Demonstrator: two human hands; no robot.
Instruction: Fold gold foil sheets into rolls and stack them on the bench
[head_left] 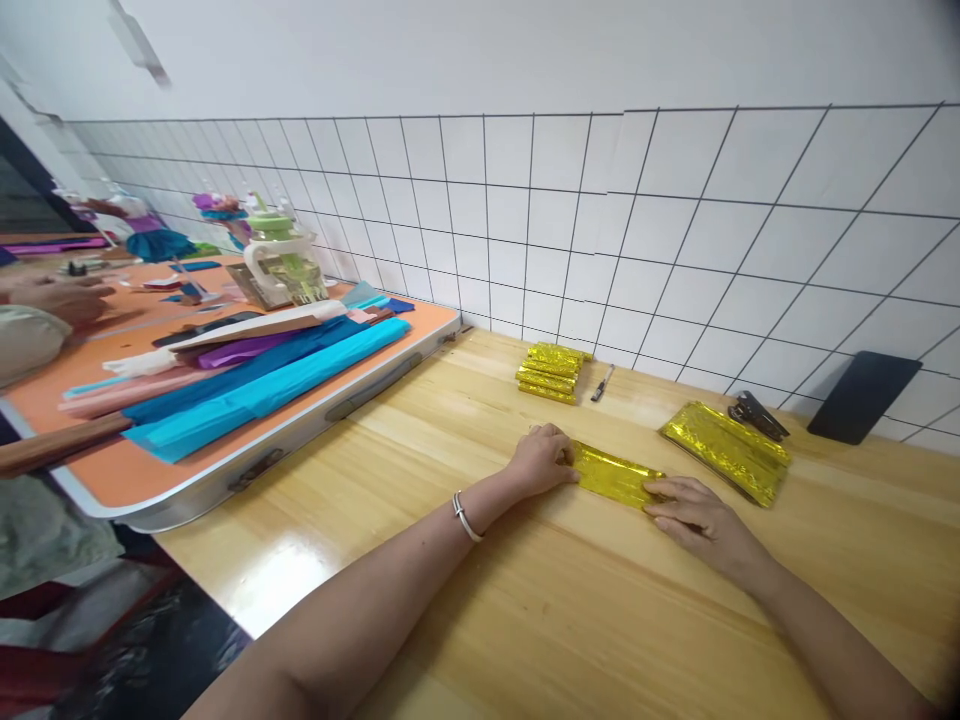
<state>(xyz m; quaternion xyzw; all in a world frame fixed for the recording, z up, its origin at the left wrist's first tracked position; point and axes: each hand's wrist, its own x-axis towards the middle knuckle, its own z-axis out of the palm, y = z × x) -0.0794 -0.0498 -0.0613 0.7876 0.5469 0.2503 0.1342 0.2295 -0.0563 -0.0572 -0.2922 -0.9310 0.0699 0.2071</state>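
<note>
The left hand (541,462) and right hand (694,515) lie low, fingers bent, pinching both ends of the shiny gold strip (613,474) between them. Their fingers hide its ends.

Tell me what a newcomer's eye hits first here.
Likely the gold foil strip between the left hand and right hand, on the wooden table. Next, the bright turquoise roll on the orange table at left, then the black phone-like slab leaning on the tiled wall.
</note>
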